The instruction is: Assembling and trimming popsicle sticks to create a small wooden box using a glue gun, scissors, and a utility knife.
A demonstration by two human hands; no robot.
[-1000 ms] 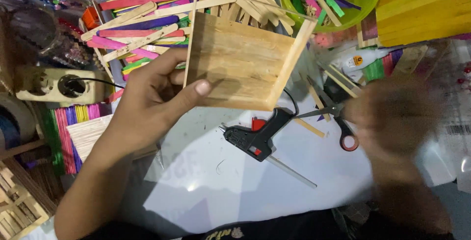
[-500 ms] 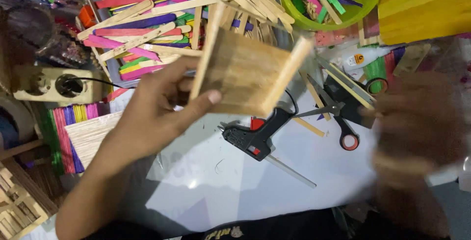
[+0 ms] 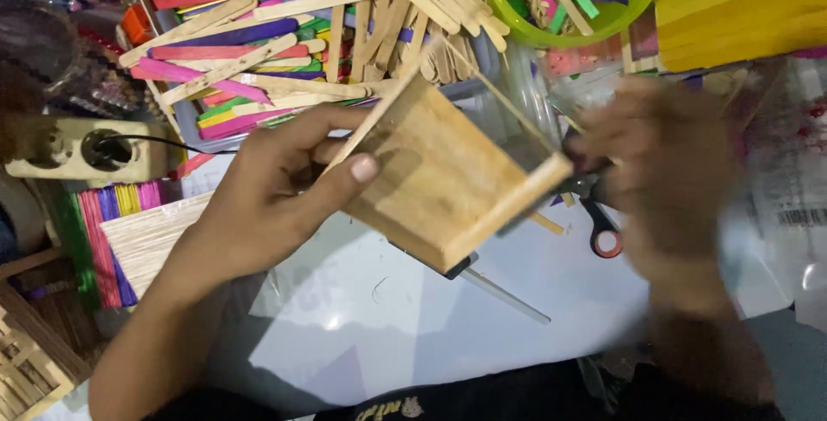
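a: left hand state?

b: clamped on the wooden stick box, thumb on the flat face, fingers wrapped behind its left edge. the box is held up over the white table, centre of frame.

a: anything changed?

b: yes. a second ago the box faced the camera almost square on, now it's tilted, with the near right edge swung down and the thick side wall showing. it has also dropped nearer and to the right, covering the black glue gun that was in plain view before.

a: right hand?

b: motion blurred, moved in from the right until it is at the box's right corner. can't tell if its fingers are closed or holding anything. scissors with red handles are just under it.

a: meaning?

b: my read is the box is being turned to look at or work another side.

a: rest?

b: pile of coloured and plain craft sticks far left, green bowl of scraps far right, power strip left.
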